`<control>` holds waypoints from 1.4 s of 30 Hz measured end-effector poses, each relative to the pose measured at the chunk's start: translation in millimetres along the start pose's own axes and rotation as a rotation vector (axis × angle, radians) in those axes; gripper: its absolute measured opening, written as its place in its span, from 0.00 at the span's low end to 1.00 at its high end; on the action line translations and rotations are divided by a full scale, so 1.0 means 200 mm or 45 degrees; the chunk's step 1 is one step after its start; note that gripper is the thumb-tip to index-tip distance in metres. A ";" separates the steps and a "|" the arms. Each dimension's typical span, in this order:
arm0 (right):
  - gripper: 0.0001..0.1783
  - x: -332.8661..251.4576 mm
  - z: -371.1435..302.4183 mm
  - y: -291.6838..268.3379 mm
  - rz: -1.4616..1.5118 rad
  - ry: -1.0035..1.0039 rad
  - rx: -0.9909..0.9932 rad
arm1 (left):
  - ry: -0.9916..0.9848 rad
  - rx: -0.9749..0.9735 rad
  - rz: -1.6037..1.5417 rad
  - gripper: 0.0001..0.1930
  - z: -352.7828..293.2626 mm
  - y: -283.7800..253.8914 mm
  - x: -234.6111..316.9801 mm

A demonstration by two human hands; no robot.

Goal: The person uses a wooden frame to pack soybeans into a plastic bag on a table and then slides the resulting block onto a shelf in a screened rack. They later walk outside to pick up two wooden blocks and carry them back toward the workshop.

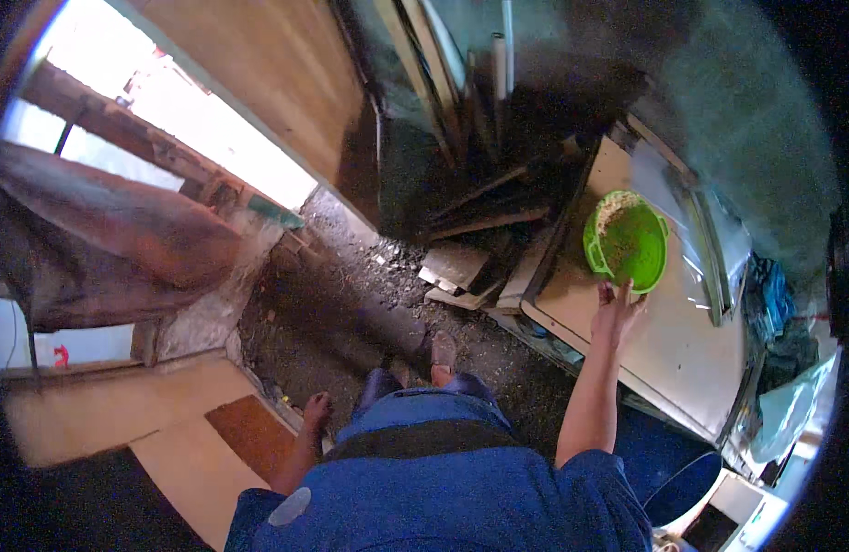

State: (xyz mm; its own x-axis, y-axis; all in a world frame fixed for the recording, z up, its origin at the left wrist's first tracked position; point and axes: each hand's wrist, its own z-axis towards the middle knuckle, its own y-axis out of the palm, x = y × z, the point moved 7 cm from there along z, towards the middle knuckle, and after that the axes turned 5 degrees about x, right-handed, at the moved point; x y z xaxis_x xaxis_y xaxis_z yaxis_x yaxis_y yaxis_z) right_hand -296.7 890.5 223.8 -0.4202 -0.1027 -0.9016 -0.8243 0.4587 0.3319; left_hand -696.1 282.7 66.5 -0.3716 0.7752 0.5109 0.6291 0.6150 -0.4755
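A bright green plastic basin (652,248) with side handles is on a pale board-topped table to my right. Light-coloured crumbs or grains (616,210) lie along its far left inner side, with some scattered across the bottom. My right hand (615,311) grips the basin's near rim, my arm stretched out over the table edge. Low at my left side hangs my left hand (317,411), its fingers curled and nothing visible in them.
The pale tabletop (682,368) also carries long wooden strips (710,258) and clear sheeting. Stacked boards and planks (456,267) crowd the floor ahead. A large wooden panel (259,74) stands by the bright opening. Another board surface (84,396) is at left, below a dark cloth (111,239).
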 end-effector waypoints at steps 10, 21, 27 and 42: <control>0.34 -0.10 -0.17 0.08 -0.111 0.023 0.118 | 0.013 0.071 -0.092 0.22 0.00 -0.03 -0.05; 0.33 0.09 -0.76 0.13 -0.822 -0.796 -0.492 | 0.051 -0.015 0.165 0.21 0.19 -0.08 -0.42; 0.21 0.84 -1.12 0.19 -1.504 -0.288 -1.398 | 0.070 0.172 -0.020 0.21 0.27 -0.24 -0.23; 0.40 1.38 -1.92 0.33 -1.998 1.111 -1.582 | -0.352 0.141 -0.594 0.15 0.87 -0.81 -0.89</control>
State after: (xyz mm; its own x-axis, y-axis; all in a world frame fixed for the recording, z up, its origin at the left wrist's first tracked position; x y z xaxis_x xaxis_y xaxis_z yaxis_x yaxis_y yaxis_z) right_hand -613.9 553.4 102.9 0.9275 -0.1475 -0.3436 -0.1785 -0.9821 -0.0602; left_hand -849.7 70.0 -72.5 -0.7685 0.4170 0.4853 0.2849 0.9021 -0.3240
